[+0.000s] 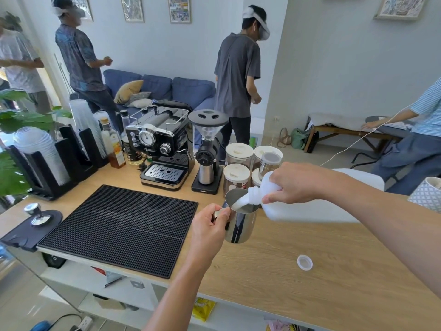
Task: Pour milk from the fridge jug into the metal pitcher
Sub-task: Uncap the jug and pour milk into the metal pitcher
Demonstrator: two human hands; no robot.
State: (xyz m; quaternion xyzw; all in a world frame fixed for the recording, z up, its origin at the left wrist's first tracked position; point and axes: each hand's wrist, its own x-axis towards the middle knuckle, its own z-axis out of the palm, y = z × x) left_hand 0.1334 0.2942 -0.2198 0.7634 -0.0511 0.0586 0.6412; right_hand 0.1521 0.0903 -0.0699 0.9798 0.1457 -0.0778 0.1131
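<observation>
White milk [241,203] runs from the tipped jug [307,209] into the metal pitcher [241,223] just right of the frame's centre, so the pour itself looks well under way. The right hand [298,185] is closed around the jug's neck and shoulder, holding the body almost level with its mouth dipped over the pitcher's rim; gripping that close to the spout probably gives finer control of the stream. The left hand [210,230] is clenched on the pitcher's handle and seems to lift it clear of the wooden worktop [334,271], tilted a little toward the jug, likely to bring the rim under the spout and keep the stream against the inner wall. How full the pitcher is cannot be told from this angle. The jug's cap [304,262] lies alone on the worktop at lower right, near enough to reach for closing up. A black rubber mat [119,228] fills the left middle, with the coffee machine [162,149] and grinder [207,151] behind it, all apart from the pouring. The main risk I judge is overfilling or a splash if the jug tips further.
</observation>
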